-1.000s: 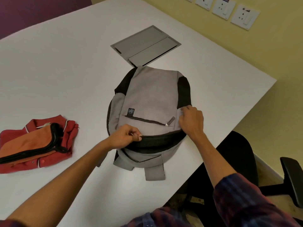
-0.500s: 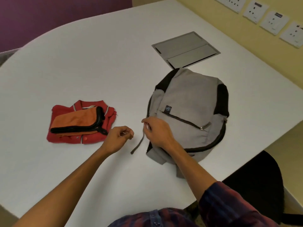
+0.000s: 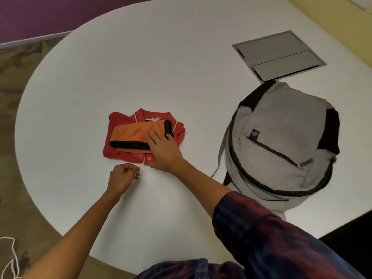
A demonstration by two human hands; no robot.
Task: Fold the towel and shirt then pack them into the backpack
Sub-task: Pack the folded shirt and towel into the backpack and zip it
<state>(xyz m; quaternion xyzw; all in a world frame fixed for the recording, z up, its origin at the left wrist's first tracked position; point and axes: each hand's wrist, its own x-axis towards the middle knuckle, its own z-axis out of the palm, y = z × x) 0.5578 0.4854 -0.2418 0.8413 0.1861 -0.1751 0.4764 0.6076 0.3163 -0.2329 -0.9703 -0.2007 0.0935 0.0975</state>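
White table (image 3: 161,63): grey backpack (image 3: 281,137) lies flat at right, well apart from folded red shirt (image 3: 120,154) with orange towel (image 3: 130,132) stacked on top. Right hand (image 3: 164,152) rests flat on the stack, fingers straight. Left hand (image 3: 123,177) beside it, curled, holding nothing.

- Open bench (image 3: 181,77) between folded shirt (image 3: 120,152) and backpack (image 3: 281,141), crossed only by loose strap (image 3: 220,156).
- Flush grey hatch (image 3: 278,55) just beyond backpack.
- Right hand (image 3: 163,152) covering stack's near corner.

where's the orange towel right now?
Head view, centre-left of the white table: the folded orange towel lies on the folded red shirt, left of the grey backpack, with the right hand resting on it.
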